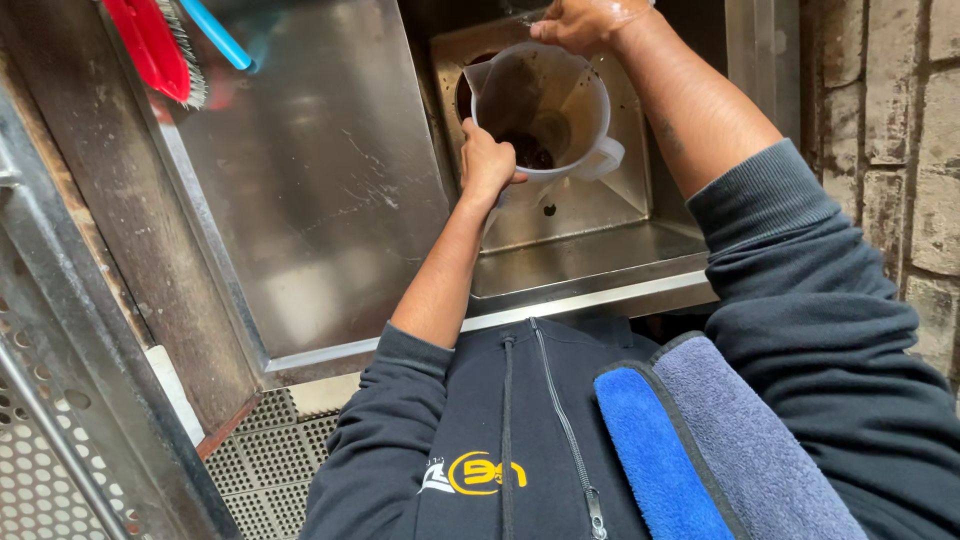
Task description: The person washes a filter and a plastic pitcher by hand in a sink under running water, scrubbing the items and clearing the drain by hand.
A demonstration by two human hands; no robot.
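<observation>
Hidden or cut off: the right hand (pixel 585 22) is cropped by the top edge, so its fingers are only partly seen; they are laid over the far rim of the translucent white plastic measuring jug (pixel 545 105), though how firmly they close cannot be told. The red-backed scrubbing brush (pixel 155 45) and the light blue handle (pixel 215 35) beside it are both cut off at the upper left. The drain of the stainless steel sink basin (pixel 590 200) is largely hidden behind the jug.

Jug: held above the basin, mouth turned toward the camera, spout at upper left, handle at lower right. Its inner wall is stained brown, and a dark residue is gathered at the bottom. The near rim is clasped by the fingers of the left hand (pixel 485 165).

Adjoining: a scratched stainless steel surface (pixel 320 190) lies left of the basin. A blue and grey folded cloth (pixel 700 450) is draped over the right shoulder.
</observation>
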